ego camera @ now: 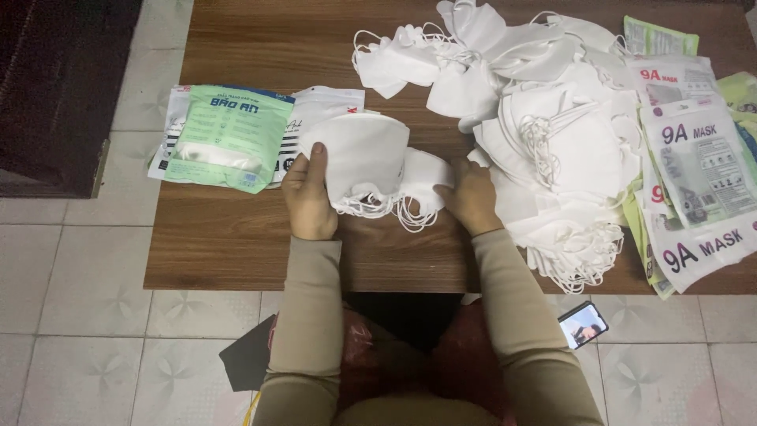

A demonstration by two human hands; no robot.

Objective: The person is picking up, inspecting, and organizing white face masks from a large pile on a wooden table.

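You had both hands on one small stack of white folded fabric face masks [371, 162], held near the front middle of the brown wood-grain table [236, 244]. Your left hand [309, 197] gripped the stack's left edge, thumb on top, fingers curled under. Your right hand [471, 197] pinched the stack's right end, fingers closed around it. White ear loops hung out below the stack, between your hands. Layer count in the stack: couldn't tell, edges overlapped.

Left of the stack: two flat packets, touching. One green-and-white plastic mask packet [229, 138] lay on top of one white plastic packet with dark print [323, 106], which the stack partly covered.

Right of your right hand: one big loose heap of white face masks [552, 134], running from the table's far edge to its near edge, just beside your right hand. Too tangled to count.

Far right edge: one pile of white printed mask pouches [698, 170], at least four visible, overlapping. Pale green pouches [658, 35] showed at the back and under the pile, at least two.

On the tiled floor [79, 315], by your right sleeve: one smartphone with lit screen [583, 324]. One dark flat object [248, 355] lay near your left sleeve, kind unclear.
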